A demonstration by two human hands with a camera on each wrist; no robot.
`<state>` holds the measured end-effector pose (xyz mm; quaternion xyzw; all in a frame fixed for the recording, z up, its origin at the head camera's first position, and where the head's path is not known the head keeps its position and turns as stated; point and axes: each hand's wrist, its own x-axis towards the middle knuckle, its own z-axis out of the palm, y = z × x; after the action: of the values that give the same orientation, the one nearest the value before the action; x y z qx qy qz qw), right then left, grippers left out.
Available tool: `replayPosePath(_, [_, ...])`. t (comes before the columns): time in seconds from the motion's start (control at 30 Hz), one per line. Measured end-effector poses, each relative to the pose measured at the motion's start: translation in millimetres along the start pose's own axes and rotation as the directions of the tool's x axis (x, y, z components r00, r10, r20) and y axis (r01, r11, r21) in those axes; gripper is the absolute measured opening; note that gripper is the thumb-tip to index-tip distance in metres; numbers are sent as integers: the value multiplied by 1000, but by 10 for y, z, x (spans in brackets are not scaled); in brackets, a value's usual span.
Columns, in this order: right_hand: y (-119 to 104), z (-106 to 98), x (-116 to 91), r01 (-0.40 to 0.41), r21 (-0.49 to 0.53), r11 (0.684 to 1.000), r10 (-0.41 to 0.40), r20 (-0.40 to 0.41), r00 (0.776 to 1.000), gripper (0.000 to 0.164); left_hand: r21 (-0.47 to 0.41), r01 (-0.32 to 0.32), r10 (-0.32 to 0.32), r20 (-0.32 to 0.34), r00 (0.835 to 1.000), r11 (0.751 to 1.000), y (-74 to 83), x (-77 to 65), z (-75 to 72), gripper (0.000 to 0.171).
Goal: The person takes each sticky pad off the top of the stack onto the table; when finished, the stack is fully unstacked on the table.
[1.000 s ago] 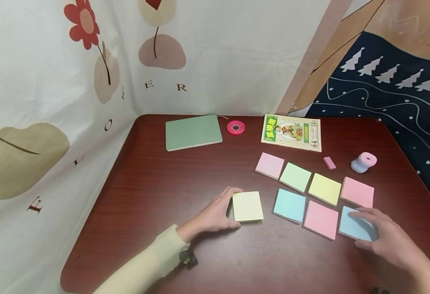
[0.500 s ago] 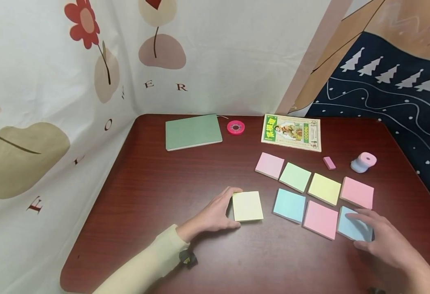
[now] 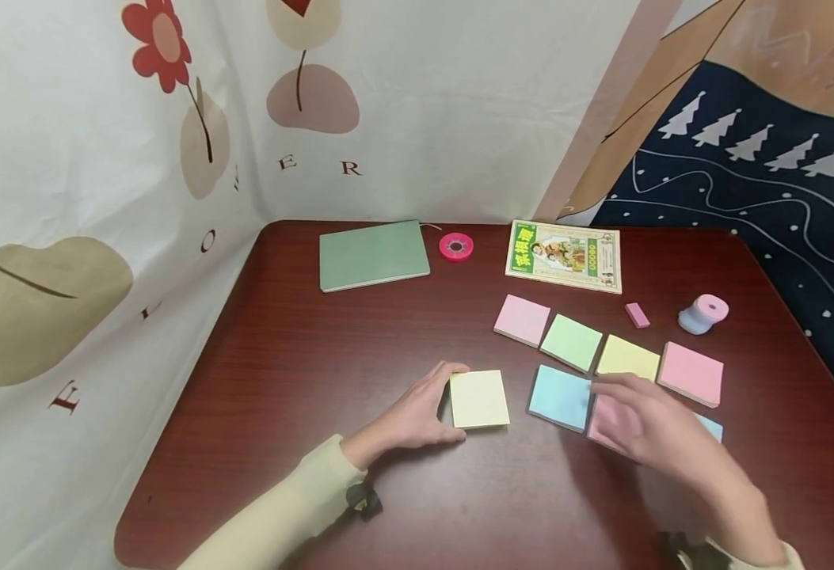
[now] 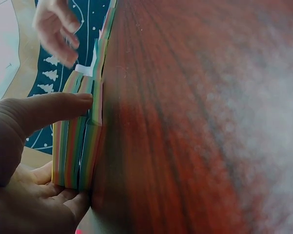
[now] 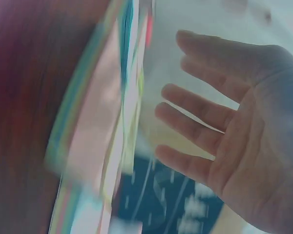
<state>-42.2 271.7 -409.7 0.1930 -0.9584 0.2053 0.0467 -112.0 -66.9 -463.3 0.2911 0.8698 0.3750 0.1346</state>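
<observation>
My left hand grips a small stack of sticky note pads, pale yellow on top, between thumb and fingers. Its striped, many-coloured edges show in the left wrist view. My right hand hovers with fingers spread over a pink sticky note pad, partly covering it; the right wrist view shows nothing in its grasp. Left of that pad lies a blue pad; a light blue pad is mostly hidden behind the right hand. Behind them run a pale pink pad, a green pad, a yellow pad and another pink pad.
Along the back of the dark red table lie a green notebook, a bright pink ring-shaped roll and a printed booklet. A small pink block and a pink-and-white spool-shaped object sit at the right. Printed cloth hangs behind.
The right hand slid the light blue pad slightly left against the pink one, let it go, then moved left over the pink pad. The left hand has kept its hold on the stack.
</observation>
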Motion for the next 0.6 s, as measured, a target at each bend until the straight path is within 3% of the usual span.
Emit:
replayPosePath(0.07, [-137, 92, 165, 78, 0, 997, -78, 24, 997, 50, 2, -2, 2, -1, 1000, 1000, -2, 0, -2, 91])
replayPosePath(0.27, [-451, 345, 558, 175, 75, 982, -185, 156, 970, 60, 2, -7, 7, 0, 1000, 1000, -10, 6, -4, 90])
replayPosePath(0.6, [-636, 605, 822, 268, 98, 958, -284, 238, 929, 75, 0, -14, 14, 6, 1000, 1000, -12, -3, -16, 91])
